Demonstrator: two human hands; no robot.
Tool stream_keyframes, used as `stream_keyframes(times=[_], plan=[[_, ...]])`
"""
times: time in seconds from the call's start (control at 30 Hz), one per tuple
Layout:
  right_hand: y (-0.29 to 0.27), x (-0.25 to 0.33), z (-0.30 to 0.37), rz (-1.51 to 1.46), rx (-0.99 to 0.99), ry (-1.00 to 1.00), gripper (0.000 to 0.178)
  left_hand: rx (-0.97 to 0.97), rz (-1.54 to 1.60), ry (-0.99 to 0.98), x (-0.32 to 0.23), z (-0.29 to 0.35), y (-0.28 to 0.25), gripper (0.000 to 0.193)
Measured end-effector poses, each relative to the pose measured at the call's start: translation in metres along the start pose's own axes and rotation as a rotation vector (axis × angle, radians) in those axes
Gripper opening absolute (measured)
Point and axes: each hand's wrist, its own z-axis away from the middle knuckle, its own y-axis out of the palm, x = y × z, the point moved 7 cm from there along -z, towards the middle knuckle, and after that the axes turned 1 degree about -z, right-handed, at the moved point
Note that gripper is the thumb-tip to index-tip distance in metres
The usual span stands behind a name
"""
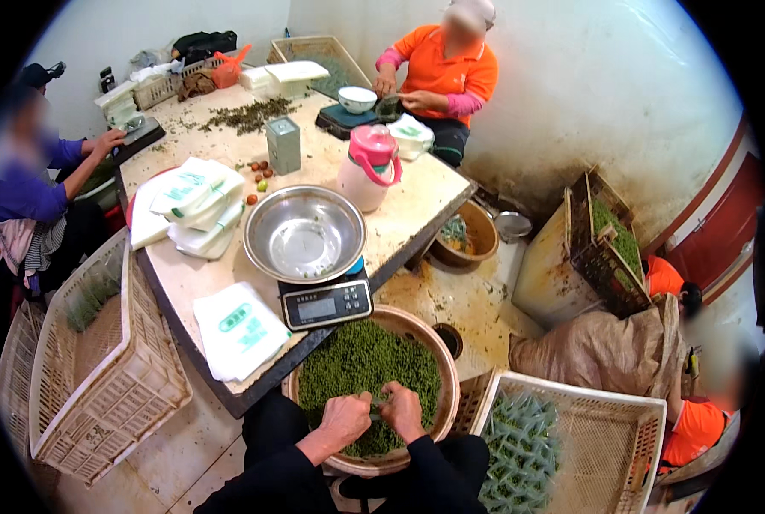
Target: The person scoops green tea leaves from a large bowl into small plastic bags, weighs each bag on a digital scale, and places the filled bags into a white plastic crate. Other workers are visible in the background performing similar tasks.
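A wide round basin full of small green berries, like green peppercorns, stands between my knees. Above the berries, my left hand and my right hand meet, fingers closed. They pinch what looks like the top of a small see-through plastic bag, mostly hidden by the fingers. Just beyond the basin, a digital scale at the table's corner carries a steel bowl. A stack of flat printed plastic bags lies left of the scale.
On the table stand a pink jug, a grey metal block and more bag stacks. At right, a crate holds several filled bags; another crate stands left. Co-workers sit at the table's far side and left; others are at right.
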Motion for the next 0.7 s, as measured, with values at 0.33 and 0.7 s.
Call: stream_keyframes(times=[0.33, 0.7], plan=[[-0.036, -0.015, 0.0, -1.102, 0.057, 0.266, 0.04, -0.389, -0.135, 0.267, -0.066, -0.063, -0.228, 0.005], [0.088, -0.047, -0.008, 0.332, 0.113, -0.04, 0.01, 0.094, -0.146, 0.16, 0.071, -0.141, -0.256, 0.021]])
